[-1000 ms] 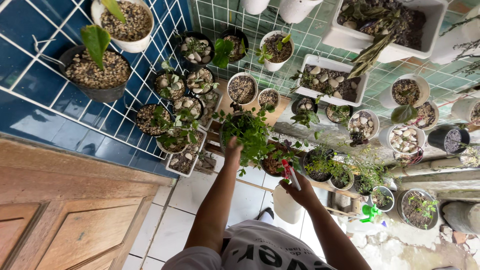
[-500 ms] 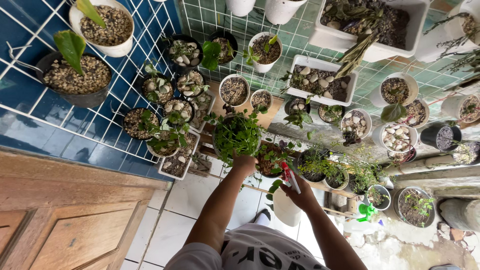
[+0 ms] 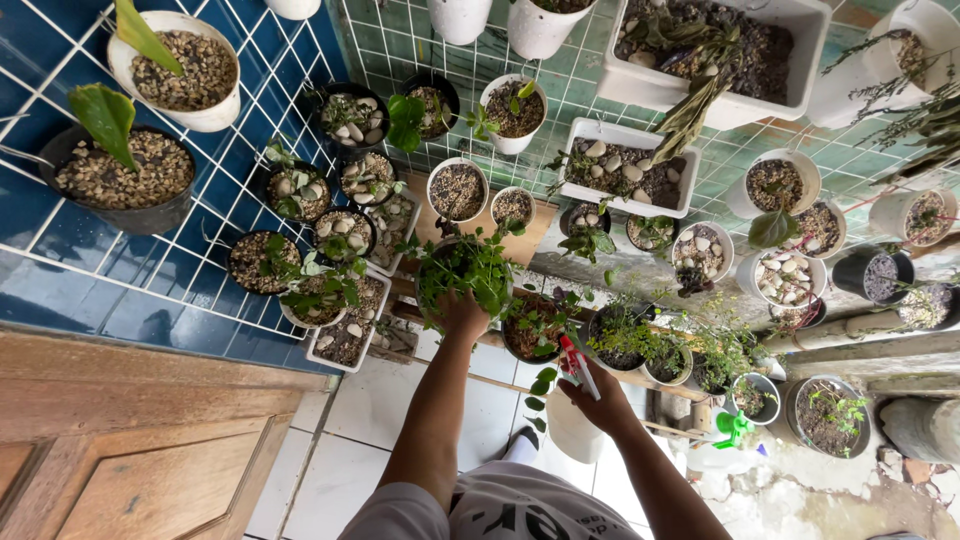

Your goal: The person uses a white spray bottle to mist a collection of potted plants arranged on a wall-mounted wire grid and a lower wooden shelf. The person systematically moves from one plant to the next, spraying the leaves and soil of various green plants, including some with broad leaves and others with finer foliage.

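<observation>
The leafy potted plant (image 3: 462, 272) on the wooden shelf (image 3: 530, 232) is being grasped at its near edge by the left hand (image 3: 462, 315). The red-nozzled spray bottle (image 3: 575, 400) is being gripped by the right hand (image 3: 598, 385); the foliage should be steadied and misted evenly.

Left hand (image 3: 462, 315) outstretched, right hand (image 3: 600, 385) gripping.

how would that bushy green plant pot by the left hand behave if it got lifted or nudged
The leafy plant would likely flop and sway, since its stems look thin and spread wide. The pot under it is mostly hidden, so its weight is uncertain. With the left hand at its edge and pots crowded close, a nudge may bump its neighbours.
</observation>
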